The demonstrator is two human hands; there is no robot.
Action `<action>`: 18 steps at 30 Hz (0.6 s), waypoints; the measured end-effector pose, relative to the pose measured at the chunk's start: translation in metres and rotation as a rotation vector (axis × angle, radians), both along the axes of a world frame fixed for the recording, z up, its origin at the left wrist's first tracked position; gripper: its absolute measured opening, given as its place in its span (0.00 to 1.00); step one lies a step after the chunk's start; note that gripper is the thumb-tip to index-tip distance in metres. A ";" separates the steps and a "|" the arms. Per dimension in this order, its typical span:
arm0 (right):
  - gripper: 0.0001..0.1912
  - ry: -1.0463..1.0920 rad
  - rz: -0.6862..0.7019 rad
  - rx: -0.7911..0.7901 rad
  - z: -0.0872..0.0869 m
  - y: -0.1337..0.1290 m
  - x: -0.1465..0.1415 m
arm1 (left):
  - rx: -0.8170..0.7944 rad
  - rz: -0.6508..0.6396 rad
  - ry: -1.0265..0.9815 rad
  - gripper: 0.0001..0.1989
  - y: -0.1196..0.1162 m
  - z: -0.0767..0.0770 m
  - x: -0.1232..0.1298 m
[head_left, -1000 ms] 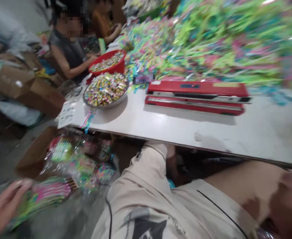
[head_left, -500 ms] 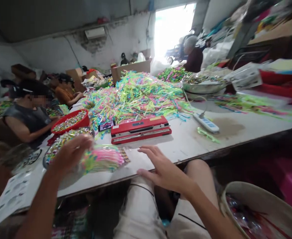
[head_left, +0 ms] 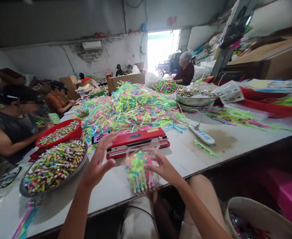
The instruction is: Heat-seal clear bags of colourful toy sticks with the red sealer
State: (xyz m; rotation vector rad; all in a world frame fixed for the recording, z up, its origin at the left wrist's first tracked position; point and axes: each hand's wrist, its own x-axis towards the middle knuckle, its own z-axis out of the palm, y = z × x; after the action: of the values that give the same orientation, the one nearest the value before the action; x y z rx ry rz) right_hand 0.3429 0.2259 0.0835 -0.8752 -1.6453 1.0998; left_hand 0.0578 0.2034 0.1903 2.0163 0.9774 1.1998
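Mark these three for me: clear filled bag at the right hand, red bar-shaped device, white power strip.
Clear filled bag (head_left: 139, 170): head view, middle of its front.
Red bar-shaped device (head_left: 142, 137): head view, top of its upper bar.
White power strip (head_left: 202, 135): head view, middle of its body.

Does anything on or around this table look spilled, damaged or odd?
A brownish patch discolours the white tabletop beside the power strip: spill or old stain, I cannot tell. Behind, the wall looks damaged, its surface dark and broken below the white wall unit.
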 end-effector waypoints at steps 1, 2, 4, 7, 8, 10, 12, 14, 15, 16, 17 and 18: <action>0.31 0.047 0.003 -0.012 -0.001 0.003 0.003 | -0.073 -0.006 -0.022 0.49 -0.004 -0.016 -0.005; 0.29 0.097 -0.007 -0.019 -0.001 0.006 0.004 | -0.150 -0.004 -0.022 0.52 -0.008 -0.033 -0.006; 0.22 0.189 -0.042 -0.007 0.001 0.012 0.006 | -0.274 0.027 -0.019 0.50 -0.011 -0.065 0.004; 0.14 0.309 -0.113 0.009 0.007 0.020 0.007 | -0.291 0.139 -0.141 0.29 -0.011 -0.088 0.032; 0.13 0.341 -0.134 0.009 0.010 0.022 0.007 | -0.273 0.171 -0.204 0.23 -0.010 -0.090 0.040; 0.12 0.404 -0.170 0.005 0.016 0.025 0.008 | -0.265 0.215 -0.347 0.15 -0.006 -0.087 0.047; 0.11 0.455 -0.204 0.005 0.021 0.027 0.009 | -0.291 0.249 -0.477 0.15 -0.002 -0.083 0.044; 0.12 0.488 -0.246 -0.005 0.025 0.027 0.009 | -0.307 0.324 -0.529 0.14 0.002 -0.080 0.036; 0.12 0.494 -0.268 -0.010 0.026 0.027 0.010 | -0.301 0.371 -0.533 0.14 0.003 -0.079 0.033; 0.13 0.496 -0.290 -0.012 0.027 0.027 0.010 | -0.285 0.419 -0.529 0.13 0.004 -0.079 0.030; 0.13 0.498 -0.308 -0.011 0.027 0.027 0.010 | -0.264 0.459 -0.525 0.13 0.004 -0.079 0.029; 0.13 0.505 -0.321 -0.009 0.027 0.026 0.010 | -0.240 0.485 -0.532 0.14 0.004 -0.078 0.029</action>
State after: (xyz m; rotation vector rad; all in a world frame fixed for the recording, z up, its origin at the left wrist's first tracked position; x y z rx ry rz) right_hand 0.3524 0.2523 0.1103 -0.7564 -1.0446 1.0002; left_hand 0.0871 0.2072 0.1122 1.2044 1.2857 1.6629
